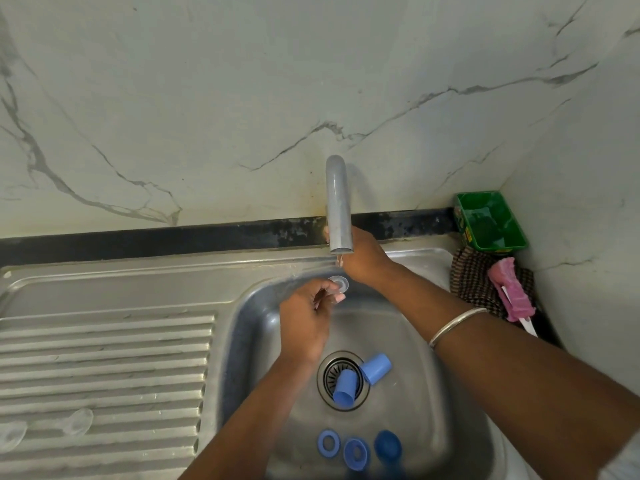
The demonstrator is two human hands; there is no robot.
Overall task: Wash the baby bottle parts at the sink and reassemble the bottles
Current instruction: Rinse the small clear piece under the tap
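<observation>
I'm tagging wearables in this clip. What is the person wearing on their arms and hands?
Both forearms are bare, no sleeves or gloves in view. The right arm carries one thin, plain silver-coloured bangle near the wrist. The left hand and right hand show no rings that I can make out.

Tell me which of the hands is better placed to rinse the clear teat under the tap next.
Left, probably. The left hand already pinches the clear teat just below the tap spout. The right hand is up behind the spout, seemingly at the tap's base, likely working the water.
</observation>
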